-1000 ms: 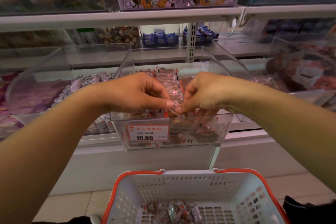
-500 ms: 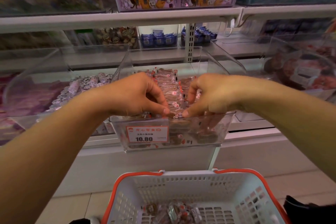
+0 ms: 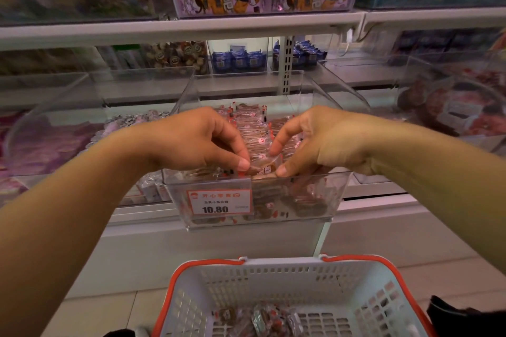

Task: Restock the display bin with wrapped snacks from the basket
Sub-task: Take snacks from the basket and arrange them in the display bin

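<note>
A clear display bin [image 3: 336, 194] with a 10.80 price tag stands on the shelf, holding rows of wrapped snacks [image 3: 250, 128] in clear, red-edged wrappers. Over its front edge my left hand [image 3: 191, 139] and my right hand [image 3: 317, 139] pinch one wrapped snack [image 3: 262, 165] between them, each by one end. Below, a white basket [image 3: 287, 276] with an orange rim holds a few more wrapped snacks [image 3: 260, 320] on its bottom.
Clear bins flank the display bin: one with small wrapped sweets [image 3: 82, 142] at left, one with dark packets [image 3: 451, 109] at right. A shelf board [image 3: 178, 30] with priced boxes hangs above. A dark object [image 3: 465, 320] lies right of the basket on the tiled floor.
Both hands have sunk a little toward the bin's front edge and moved slightly apart. The right forefinger has lifted off and now points up over the snacks.
</note>
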{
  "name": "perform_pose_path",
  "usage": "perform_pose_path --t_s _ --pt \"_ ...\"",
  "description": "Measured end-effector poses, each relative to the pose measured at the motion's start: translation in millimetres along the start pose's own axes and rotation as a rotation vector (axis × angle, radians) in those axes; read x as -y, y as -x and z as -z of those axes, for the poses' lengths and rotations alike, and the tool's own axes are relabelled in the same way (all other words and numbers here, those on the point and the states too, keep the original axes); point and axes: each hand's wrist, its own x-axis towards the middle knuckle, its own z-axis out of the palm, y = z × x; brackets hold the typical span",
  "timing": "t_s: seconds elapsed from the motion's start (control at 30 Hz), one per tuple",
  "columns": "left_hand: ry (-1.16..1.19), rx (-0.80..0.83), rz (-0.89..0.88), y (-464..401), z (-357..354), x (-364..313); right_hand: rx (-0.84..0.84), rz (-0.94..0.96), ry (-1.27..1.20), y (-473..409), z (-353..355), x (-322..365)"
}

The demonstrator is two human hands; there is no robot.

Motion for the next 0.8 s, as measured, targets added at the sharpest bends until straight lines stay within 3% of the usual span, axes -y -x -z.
perform_pose_path --t_s 0.23,0.43,0.57,0.67,0.8 --pt "0.07 -0.013 -0.009 -0.6 -8.0 -3.4 -0.029 0.206 0.234 0.8 -4.2 -4.6" --pt "0.156 -0.031 0.07 -4.2 -16.1 -2.3 0.061 0.094 0.308 -0.9 0.7 0.5" --pt "0.033 0.078 0.056 -1.5 -6.7 1.1 0.163 -0.007 0.26 -0.5 0.6 5.2" --pt "-0.071 0.067 0.035 -6.5 -9.0 -0.4 0.23 -0.073 0.207 0.8 0.1 6.4" --pt "-0.189 0.025 0.022 -17.7 -13.7 -0.2 0.151 -0.067 0.113 1.3 0.5 4.4"
